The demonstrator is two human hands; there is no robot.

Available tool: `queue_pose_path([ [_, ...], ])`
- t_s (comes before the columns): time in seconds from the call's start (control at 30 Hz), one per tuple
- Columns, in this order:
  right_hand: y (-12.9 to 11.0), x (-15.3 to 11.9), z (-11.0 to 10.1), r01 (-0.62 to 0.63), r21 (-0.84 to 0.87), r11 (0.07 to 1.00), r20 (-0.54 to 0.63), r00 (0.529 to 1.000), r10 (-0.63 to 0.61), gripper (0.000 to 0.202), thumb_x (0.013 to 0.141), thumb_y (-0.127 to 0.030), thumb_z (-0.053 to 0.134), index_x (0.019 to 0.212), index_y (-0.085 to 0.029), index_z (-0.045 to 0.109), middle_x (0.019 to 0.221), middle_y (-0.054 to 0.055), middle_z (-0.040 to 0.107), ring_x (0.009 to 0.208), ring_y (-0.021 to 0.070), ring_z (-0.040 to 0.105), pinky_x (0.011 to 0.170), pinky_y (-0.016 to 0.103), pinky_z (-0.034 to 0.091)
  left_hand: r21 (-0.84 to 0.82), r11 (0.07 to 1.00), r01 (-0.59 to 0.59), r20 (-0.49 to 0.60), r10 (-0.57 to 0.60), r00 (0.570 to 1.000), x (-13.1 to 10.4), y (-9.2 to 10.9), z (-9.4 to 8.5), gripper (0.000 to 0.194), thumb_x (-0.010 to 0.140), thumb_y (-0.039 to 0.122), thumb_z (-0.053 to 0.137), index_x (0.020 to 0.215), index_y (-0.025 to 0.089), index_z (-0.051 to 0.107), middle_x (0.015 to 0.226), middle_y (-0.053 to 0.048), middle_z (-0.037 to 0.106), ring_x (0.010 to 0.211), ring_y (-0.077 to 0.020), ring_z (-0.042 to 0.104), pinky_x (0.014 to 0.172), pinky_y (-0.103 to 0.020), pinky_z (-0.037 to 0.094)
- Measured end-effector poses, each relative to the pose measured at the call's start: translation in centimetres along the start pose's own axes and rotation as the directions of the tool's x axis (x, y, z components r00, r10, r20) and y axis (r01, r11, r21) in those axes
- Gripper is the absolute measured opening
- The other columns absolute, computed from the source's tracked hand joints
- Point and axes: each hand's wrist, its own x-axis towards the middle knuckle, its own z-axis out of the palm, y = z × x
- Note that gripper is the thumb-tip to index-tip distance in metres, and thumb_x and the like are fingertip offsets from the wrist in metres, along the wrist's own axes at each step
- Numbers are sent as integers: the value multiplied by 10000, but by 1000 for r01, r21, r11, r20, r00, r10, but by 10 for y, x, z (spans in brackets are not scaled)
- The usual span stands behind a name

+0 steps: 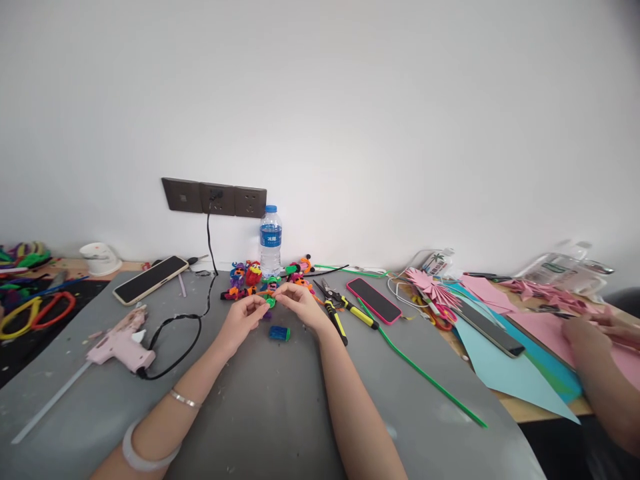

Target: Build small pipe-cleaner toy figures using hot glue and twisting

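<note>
Both of my hands meet over the grey mat at the middle. My left hand [249,317] pinches a small green pipe cleaner piece [270,301] from the left. Fingers of my right hand [301,308] close on the same piece from the other side. Its exact shape is partly covered by my fingertips. Just below lies a small blue roll with a green end [279,333]. Several colourful pipe cleaner figures [253,273] sit right behind my hands. Yellow-and-black pliers [334,313] rest to the right of my right hand.
A pink glue gun [120,343] with a black cord lies left. A water bottle [271,243] stands against the wall. Right of the pliers are a pink-edged phone [374,300] and a long green pipe cleaner [425,370]. Another person's hands [595,333] work over pink paper [547,333].
</note>
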Motion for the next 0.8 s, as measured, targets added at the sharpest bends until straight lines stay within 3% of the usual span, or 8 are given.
queue_pose_path([
  [0.8,-3,-3,2,-26,-11,1000,96,995,26,268,789,-420,674,821,-168,586,805,4,560,722,128,505,711,260,412,-28,1000,3,-35,-4,999,-2,6,1,333,723,479,696,730,170,573,592,52,414,480,-67,329,444,-203,250],
])
